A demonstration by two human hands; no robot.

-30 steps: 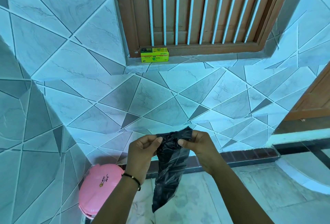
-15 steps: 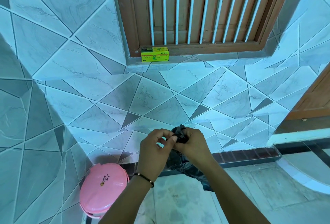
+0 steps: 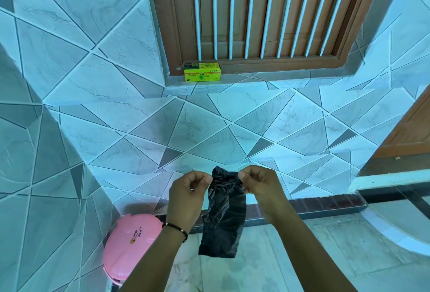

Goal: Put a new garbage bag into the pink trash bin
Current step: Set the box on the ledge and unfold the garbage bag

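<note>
1. The pink trash bin (image 3: 131, 244) stands on the floor (image 3: 302, 256) in the corner where two tiled walls meet; only its closed lid shows, its body is hidden below the lid and its lower edge is covered by the left forearm.
2. The small dark writing on the lid is too small to read.
3. The print on the yellow-green box (image 3: 202, 72), which lies on the window ledge (image 3: 267, 77), is also hard to make out.
4. The black garbage bag (image 3: 224, 215) is still folded narrow and crumpled; I cannot tell where its opening is.
5. The left hand (image 3: 188, 195) pinches the top left edge of the bag between thumb and fingers.
6. The right hand (image 3: 259, 184) pinches the top right edge the same way; both are raised before the wall, the bag hanging down between them, above the floor and to the right of the bin.
7. A beaded bracelet (image 3: 176, 230) sits on the left wrist.
</note>
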